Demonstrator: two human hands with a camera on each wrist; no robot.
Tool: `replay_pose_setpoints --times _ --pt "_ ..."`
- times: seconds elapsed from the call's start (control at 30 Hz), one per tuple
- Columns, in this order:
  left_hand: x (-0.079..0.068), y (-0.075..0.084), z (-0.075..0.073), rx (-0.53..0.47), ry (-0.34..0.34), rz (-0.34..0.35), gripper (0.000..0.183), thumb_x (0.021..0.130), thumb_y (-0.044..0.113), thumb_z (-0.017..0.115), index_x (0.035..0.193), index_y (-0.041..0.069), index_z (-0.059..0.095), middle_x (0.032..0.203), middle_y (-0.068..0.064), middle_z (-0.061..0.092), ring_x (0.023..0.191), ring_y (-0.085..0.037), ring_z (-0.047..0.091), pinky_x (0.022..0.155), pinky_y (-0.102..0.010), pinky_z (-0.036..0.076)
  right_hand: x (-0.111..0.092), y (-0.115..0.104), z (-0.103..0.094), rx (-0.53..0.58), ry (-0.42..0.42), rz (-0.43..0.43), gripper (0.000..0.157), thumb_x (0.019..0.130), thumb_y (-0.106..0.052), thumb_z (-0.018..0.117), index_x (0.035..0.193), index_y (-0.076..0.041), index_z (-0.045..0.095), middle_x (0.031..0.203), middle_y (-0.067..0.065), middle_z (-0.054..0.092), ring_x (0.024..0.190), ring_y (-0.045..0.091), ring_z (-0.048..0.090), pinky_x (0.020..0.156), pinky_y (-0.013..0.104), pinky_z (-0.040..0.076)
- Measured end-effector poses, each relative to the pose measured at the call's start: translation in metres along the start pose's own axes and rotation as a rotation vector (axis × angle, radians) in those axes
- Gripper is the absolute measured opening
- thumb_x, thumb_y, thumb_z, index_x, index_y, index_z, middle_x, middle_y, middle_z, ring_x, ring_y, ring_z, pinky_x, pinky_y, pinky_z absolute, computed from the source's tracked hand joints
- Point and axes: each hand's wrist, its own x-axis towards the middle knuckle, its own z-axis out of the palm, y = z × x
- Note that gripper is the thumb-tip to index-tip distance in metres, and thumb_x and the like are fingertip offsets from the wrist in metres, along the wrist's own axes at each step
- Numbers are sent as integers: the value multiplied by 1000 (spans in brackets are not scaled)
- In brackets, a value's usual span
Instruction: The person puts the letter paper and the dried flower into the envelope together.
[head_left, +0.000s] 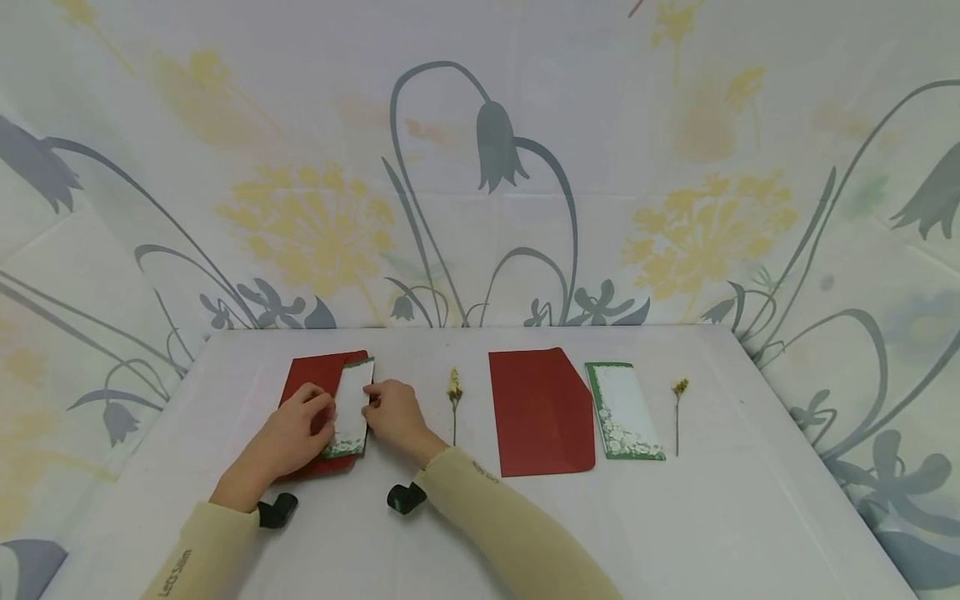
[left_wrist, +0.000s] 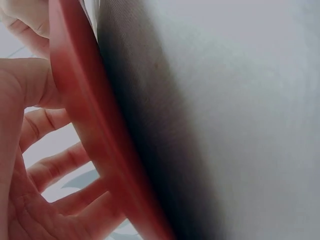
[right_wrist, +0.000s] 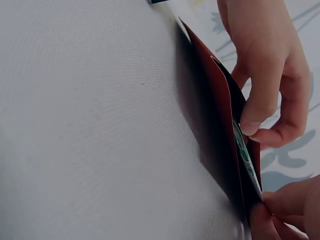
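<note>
A red envelope (head_left: 311, 371) lies at the left of the table under a white card with green, flowered edges (head_left: 351, 408). My left hand (head_left: 303, 429) grips the envelope near its mouth, thumb against its edge in the left wrist view. With thumb and fingers, my right hand (head_left: 397, 417) pinches the card's right edge. In the right wrist view, the card's green print (right_wrist: 242, 150) shows at the gap between the red layers; how far it reaches inside is hidden. My left hand's thumb and finger (right_wrist: 262, 122) meet close above that gap.
A dried yellow flower (head_left: 454, 390) lies right of my right hand. Beyond it lie a second red envelope (head_left: 540, 417), a second green-edged card (head_left: 622, 408) and another dried flower (head_left: 678, 400). Patterned cloth (head_left: 480, 250) rises behind the table.
</note>
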Motion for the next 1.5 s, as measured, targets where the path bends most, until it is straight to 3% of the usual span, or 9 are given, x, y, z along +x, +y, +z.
replay_pose_setpoints --times 0.37,0.67,0.87,1.27,1.5 --pt "2 3 0 35 1 19 16 81 3 70 87 13 60 104 -10 53 86 -24 55 79 -45 54 1 -4 0 14 23 19 31 87 -2 66 118 0 72 89 2 70 65 3 48 58 16 40" --pt "2 6 1 56 15 60 16 81 1 67 83 14 57 101 -8 52 83 -21 53 73 -40 51 -3 -10 -2 22 66 30 33 81 -1 68 113 -1 75 90 4 72 66 2 54 58 16 44" --pt "3 7 0 36 10 37 12 82 2 66 86 12 60 103 -9 52 85 -23 54 78 -44 52 -2 -12 0 37 26 34 32 85 -1 67 116 -1 73 80 -1 70 60 1 53 54 16 43" --pt "1 5 1 47 19 41 14 82 1 67 83 13 59 103 -10 53 84 -24 53 74 -42 51 -3 -6 -1 23 7 66 31 81 -1 68 111 -3 76 87 1 73 69 2 55 59 16 44" --pt "3 8 2 61 27 31 14 83 1 69 86 11 59 102 -10 54 83 -23 53 74 -42 52 -4 -10 0 11 -11 41 28 84 -3 70 112 -3 75 88 2 74 71 3 60 61 15 46"
